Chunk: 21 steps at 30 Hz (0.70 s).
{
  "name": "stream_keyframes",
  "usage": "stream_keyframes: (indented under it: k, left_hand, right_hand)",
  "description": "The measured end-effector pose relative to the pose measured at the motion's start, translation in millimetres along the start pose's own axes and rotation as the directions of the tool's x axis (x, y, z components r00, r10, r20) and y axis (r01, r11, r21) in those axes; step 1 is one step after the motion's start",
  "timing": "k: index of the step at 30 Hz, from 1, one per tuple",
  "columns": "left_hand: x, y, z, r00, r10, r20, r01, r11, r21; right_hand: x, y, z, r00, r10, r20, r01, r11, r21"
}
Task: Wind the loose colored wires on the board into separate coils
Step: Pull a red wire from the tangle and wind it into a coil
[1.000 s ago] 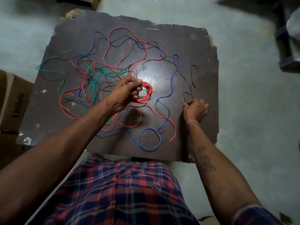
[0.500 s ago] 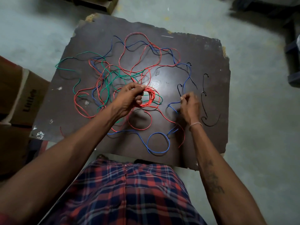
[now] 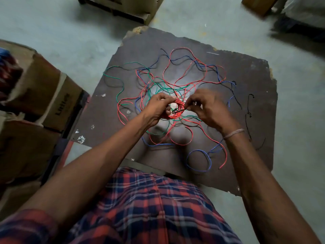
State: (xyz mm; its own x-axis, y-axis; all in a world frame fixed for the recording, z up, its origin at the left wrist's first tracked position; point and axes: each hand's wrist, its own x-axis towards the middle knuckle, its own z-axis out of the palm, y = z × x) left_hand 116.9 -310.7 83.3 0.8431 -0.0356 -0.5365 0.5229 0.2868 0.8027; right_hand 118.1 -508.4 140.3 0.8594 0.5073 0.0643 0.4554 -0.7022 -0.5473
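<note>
On the dark board (image 3: 246, 71) lies a tangle of loose red wire (image 3: 177, 50), green wire (image 3: 112, 76) and blue wire (image 3: 198, 159). My left hand (image 3: 158, 110) grips a small red coil (image 3: 175, 114) above the middle of the board. My right hand (image 3: 209, 106) is right beside the coil and pinches a short black wire (image 3: 177, 111) whose end lies across the coil. A red strand runs from the coil down into the loose loops below.
More thin black wire pieces (image 3: 248, 117) lie near the board's right edge. Cardboard boxes (image 3: 52, 95) stand on the floor to the left, and other boxes (image 3: 126, 6) at the top. My checked shirt fills the bottom of the view.
My right hand left the black wires at the right side, took one piece and came over to the red coil. The left hand kept its grip on the coil. The camera shifted.
</note>
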Motion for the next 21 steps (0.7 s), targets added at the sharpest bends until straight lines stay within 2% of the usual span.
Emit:
stream_keyframes:
  k: [6, 9, 14, 17, 21]
  left_hand:
    - [-8.6, 9.4, -18.0, 1.000, -0.005, -0.008, 0.006, 0.991, 0.134]
    - [-13.6, 15.4, -24.9, 1.000, -0.011, -0.009, 0.012, 0.988, 0.153]
    - [-16.6, 23.1, -38.7, 1.000, -0.011, -0.023, 0.013, 0.994, 0.111]
    - [-17.9, 27.2, -49.5, 0.999, 0.005, -0.037, -0.001, 0.994, 0.112]
    - [-19.6, 30.5, -64.3, 0.989, 0.084, -0.121, -0.059, 0.978, 0.198]
  right_hand:
    - [21.1, -28.2, 28.3, 0.999, -0.027, -0.044, 0.019, 0.983, -0.185]
    - [20.1, -47.5, 39.2, 0.984, -0.104, -0.144, 0.060, 0.956, -0.286]
    - [11.3, -66.4, 60.2, 0.916, -0.245, -0.317, 0.074, 0.881, -0.467]
    - [9.0, -74.8, 69.4, 0.896, -0.236, -0.375, 0.029, 0.875, -0.483]
    - [17.5, -84.7, 74.5, 0.896, -0.192, -0.401, 0.007, 0.908, -0.420]
